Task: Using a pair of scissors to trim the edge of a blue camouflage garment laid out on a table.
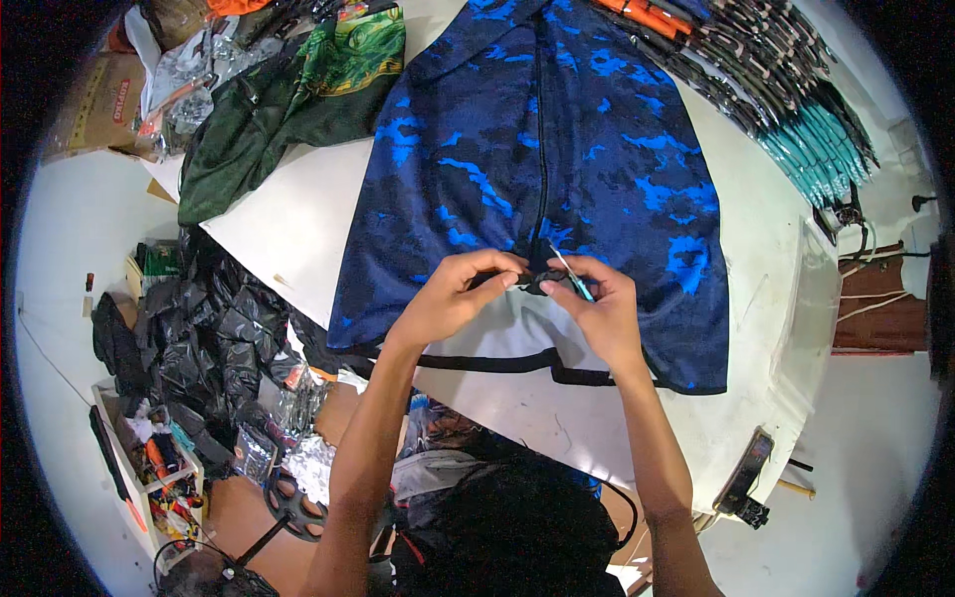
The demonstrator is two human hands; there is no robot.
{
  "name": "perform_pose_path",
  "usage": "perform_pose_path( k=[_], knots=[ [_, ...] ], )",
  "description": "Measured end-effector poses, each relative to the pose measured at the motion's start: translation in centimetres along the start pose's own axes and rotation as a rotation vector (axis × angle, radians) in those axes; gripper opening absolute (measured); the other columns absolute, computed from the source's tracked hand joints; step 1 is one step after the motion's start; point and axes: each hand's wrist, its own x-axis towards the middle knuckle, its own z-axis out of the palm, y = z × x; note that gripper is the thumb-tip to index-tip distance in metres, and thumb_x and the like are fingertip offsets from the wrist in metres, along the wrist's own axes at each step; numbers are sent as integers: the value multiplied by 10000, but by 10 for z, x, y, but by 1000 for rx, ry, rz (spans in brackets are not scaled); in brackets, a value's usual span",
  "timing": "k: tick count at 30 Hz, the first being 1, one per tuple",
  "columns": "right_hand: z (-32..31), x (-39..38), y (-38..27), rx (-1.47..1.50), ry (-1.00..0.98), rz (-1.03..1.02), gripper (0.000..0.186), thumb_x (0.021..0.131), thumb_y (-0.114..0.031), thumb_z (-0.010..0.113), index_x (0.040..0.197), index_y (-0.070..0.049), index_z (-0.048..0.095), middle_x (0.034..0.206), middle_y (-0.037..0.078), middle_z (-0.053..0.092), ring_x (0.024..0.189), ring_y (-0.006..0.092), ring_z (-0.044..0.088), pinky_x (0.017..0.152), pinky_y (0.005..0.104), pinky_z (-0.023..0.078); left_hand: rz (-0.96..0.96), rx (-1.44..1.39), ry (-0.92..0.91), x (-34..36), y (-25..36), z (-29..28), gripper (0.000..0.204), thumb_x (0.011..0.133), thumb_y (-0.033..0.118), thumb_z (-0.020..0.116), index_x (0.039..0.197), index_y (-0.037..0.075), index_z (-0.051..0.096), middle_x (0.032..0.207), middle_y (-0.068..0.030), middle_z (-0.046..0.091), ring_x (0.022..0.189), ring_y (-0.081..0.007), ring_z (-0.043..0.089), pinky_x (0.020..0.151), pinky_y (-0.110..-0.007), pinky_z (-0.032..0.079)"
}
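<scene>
A blue camouflage jacket (448,149) lies spread on the white table in front of me, its black zipper (542,119) running down the middle. The lower front is folded up, baring the pale inside and the black hem (487,363). My left hand (448,298) is closed, pinching the dark edge at the zipper's lower end between thumb and fingers. Close beside it, my right hand (609,306) is closed too, with small thread snips (581,288) tucked in it, light blue at the handle. Their thin metal tip points up and left. Thumb and fingertips of that hand also touch the dark edge.
A dark green printed garment (254,139) lies at the table's left. Folded, bagged garments (756,80) are stacked at the far right. Black plastic-wrapped packs (204,318) heap up below the left edge, near a box of tools (159,463). A black device (748,478) sits at the right edge.
</scene>
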Motion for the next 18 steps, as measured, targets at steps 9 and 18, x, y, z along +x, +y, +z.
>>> perform_pose_path(
  k=[9,18],
  knots=[
    [-1,-13,-39,89,198,211,233,942,-194,501,996,1,618,703,-49,462,540,9,344,464,178,255,-377,-447,223,1,6,1,206,849,47,608,1054,48,586,857,-19,645,764,-34,554,659,-176,408],
    [36,-44,-49,224,-134,512,470,988,-382,321,929,-24,621,661,-26,438,507,36,317,449,191,245,-377,-504,271,-2,26,8,232,861,55,583,1092,42,568,822,-27,642,739,-41,526,666,-189,378]
  ],
)
